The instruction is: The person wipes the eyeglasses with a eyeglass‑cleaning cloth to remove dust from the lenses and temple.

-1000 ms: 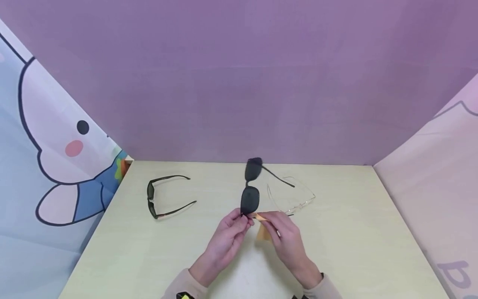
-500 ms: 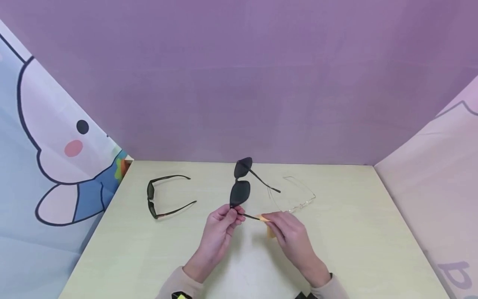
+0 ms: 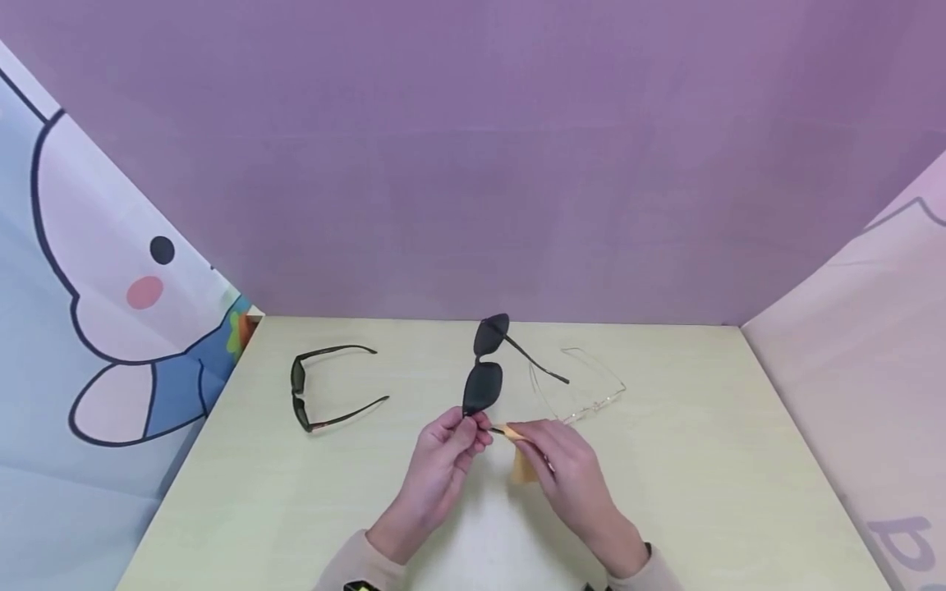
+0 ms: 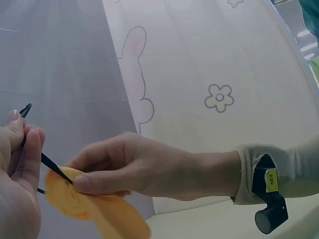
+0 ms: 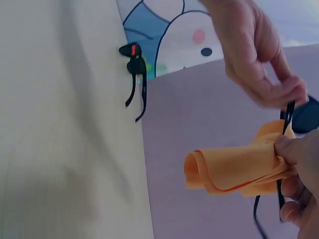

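Pinched cloth (image 3: 524, 466) nearer left grip (image 3: 442, 451)

Label (image 4: 271, 180), yellow, on the black mount (image 4: 272, 220) at the right sleeve (image 4: 299, 172), cuff edge; dark characters, turned sideways, too small to read surely; mark (image 3: 899, 525), lilac, letter-like, on the right curtain (image 3: 857, 369), beside the bench (image 3: 724, 476), right edge, toward the near corner; letter uncertain.

Left glasses (image 3: 298, 378) and right glasses (image 3: 597, 405) lie on table (image 3: 702, 476) — held glasses (image 3: 484, 387) above it, lenses between the two; cloth (image 3: 525, 466) on near temple (image 3: 498, 430) — backdrop (image 3: 473, 164) behind.
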The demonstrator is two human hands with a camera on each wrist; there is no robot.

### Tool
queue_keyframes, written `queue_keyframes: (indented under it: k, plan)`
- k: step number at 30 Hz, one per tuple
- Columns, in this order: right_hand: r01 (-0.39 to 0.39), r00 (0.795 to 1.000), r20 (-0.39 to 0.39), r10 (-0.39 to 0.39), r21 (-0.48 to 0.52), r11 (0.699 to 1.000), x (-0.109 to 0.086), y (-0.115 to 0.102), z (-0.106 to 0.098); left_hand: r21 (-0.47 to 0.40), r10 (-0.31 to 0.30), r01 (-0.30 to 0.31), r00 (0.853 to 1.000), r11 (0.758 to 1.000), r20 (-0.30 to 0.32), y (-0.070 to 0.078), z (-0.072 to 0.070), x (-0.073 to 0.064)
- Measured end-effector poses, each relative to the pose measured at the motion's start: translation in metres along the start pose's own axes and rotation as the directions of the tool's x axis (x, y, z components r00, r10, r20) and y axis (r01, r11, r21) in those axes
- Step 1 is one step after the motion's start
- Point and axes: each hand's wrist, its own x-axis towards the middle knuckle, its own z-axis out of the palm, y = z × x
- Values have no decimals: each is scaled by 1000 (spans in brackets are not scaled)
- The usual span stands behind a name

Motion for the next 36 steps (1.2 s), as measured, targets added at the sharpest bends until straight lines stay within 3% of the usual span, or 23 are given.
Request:
queue_keyframes:
  k: [7, 14, 23, 31, 36]
  plan:
    - [2, 1000, 4, -2, -80, 997, -9, 14, -8, 17, 29, -29, 999, 999, 15, 2, -3, -2]
    - [-38, 998, 42, 38, 4, 999, -2, 0, -2, -23, -6, 8, 996, 1000, 89, -10, 3, -2]
    - [-11, 998, 59, 16, -72, 997, -6, 12, -8, 6, 0, 0, 1000, 1000, 3, -4, -1, -2]
    - [12, 999, 49, -12, 6, 1000, 0, 0, -2, 3, -23, 23, 996, 1000, 80, -12, 1, -4]
    - [16, 998, 55, -15, -10, 1000, -3, 3, -4, 16, -4, 3, 997, 1000, 72, -8, 0, -5]
